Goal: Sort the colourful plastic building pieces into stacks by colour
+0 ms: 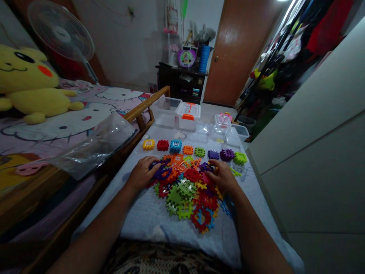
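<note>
A heap of interlocking plastic waffle blocks (185, 190) in red, green, orange, purple and blue lies on a pale quilted cloth (142, 217). My left hand (142, 174) curls over a dark blue block (156, 166) at the heap's left side. At the upper right of the heap, my right hand (222, 176) pinches a purple block (205, 166) between its fingers. Beyond the heap runs a row of single blocks, from a yellow block (148, 144) to a lime green block (240, 158).
Clear plastic boxes (165, 111) and an orange-latched box (187, 116) stand at the cloth's far end. To the left are a wooden bed rail (142, 102), a plastic bag (97, 146) and a yellow plush toy (31, 83). A white wardrobe (308, 152) rises on the right.
</note>
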Tool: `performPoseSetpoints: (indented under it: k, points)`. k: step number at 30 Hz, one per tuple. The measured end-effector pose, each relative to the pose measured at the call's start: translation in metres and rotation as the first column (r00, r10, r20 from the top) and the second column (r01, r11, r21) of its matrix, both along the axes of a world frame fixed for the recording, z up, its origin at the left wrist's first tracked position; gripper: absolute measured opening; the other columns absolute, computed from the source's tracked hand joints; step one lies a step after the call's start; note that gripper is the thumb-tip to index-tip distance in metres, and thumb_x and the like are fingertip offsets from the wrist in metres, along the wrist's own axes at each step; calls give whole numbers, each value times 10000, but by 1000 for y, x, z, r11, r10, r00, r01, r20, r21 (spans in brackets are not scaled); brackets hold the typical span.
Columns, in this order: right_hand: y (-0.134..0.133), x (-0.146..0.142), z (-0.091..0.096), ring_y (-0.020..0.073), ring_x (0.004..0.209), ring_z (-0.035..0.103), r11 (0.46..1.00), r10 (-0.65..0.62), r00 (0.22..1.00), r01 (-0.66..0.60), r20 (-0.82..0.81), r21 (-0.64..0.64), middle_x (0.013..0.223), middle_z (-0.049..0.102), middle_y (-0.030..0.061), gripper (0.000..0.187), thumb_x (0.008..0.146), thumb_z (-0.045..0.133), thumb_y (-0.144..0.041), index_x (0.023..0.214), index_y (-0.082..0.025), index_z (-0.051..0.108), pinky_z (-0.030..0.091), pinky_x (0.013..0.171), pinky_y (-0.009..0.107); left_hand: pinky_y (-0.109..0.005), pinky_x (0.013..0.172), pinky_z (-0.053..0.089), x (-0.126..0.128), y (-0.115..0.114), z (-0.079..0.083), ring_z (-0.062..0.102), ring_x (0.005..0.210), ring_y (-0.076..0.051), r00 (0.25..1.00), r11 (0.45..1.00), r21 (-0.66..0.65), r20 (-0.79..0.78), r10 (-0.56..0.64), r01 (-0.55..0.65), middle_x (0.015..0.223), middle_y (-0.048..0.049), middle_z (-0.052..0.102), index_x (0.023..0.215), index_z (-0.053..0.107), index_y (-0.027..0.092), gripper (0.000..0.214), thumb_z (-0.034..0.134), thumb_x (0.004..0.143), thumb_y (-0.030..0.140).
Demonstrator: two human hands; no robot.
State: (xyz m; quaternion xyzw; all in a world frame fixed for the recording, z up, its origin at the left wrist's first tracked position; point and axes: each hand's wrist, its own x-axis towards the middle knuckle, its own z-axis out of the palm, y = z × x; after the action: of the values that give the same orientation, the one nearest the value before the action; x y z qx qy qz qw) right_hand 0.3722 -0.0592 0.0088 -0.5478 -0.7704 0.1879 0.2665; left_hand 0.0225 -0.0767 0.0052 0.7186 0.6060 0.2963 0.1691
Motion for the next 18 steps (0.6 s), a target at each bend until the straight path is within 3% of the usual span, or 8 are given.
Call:
performPoseSetpoints:
  k: [8, 14, 18]
  points:
    - [-1, 13, 8, 246, 1132, 542, 999, 50, 991, -49, -121, 9, 1190, 551, 74, 559, 697, 565, -166, 1251, -242, 545, 449, 993, 424, -401, 968, 467, 3, -2, -5, 623, 1017, -254, 999, 1000, -24, 52, 6, -5, 1060, -77, 693, 989, 663, 199, 363, 471, 883, 489]
    - [1, 19, 6, 266, 1131, 541, 996, 74, 997, -73, 7, -53, 1208, 576, 97, 604, 663, 549, -142, 1263, -208, 559, 439, 995, 441, -386, 940, 482, 7, -3, -2, 628, 986, -249, 998, 999, -29, 64, -13, 15, 1017, -70, 700, 967, 663, 207, 346, 475, 880, 484]
    - [2, 16, 3, 267, 1093, 569, 998, 28, 996, -23, 81, -66, 1203, 627, 108, 502, 749, 575, -198, 1251, -200, 583, 451, 966, 447, -411, 961, 470, 7, -2, -3, 621, 1007, -257, 998, 999, -34, 54, -21, 23, 1051, -88, 693, 984, 662, 191, 352, 475, 878, 470]
